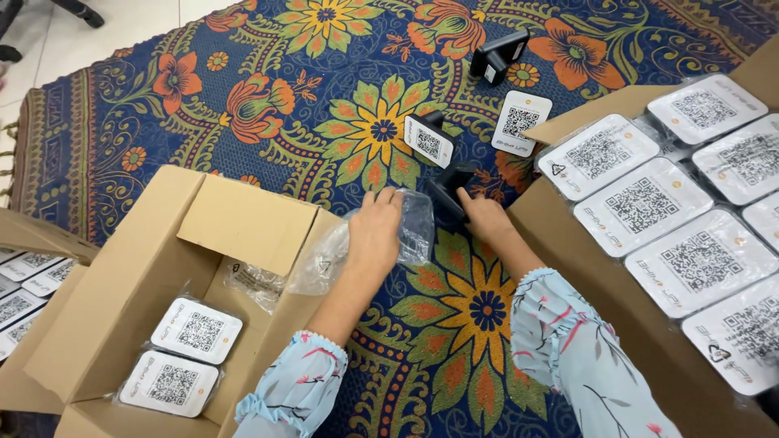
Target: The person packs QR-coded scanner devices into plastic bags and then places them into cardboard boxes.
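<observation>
My left hand (pixel 376 229) grips a clear plastic bag (pixel 415 227) that lies over the blue floral rug (pixel 268 97). My right hand (pixel 485 217) holds a small black stand-shaped device (pixel 448 188) just right of the bag's mouth. The device touches the bag's edge. Both sleeves are pale blue with a flower print. Ahead of my hands, a black stand with a white square code card (pixel 428 139) sits upright, a flat white code card (pixel 521 122) lies next to it, and another black stand (pixel 497 55) sits farther away.
An open cardboard box (pixel 146 268) on the left holds two bagged white code cards (pixel 196 331). A large box (pixel 617 276) on the right is filled with several bagged cards (pixel 641 206). A third box (pixel 32 235) with cards shows at the far left edge. White floor tiles lie beyond the rug.
</observation>
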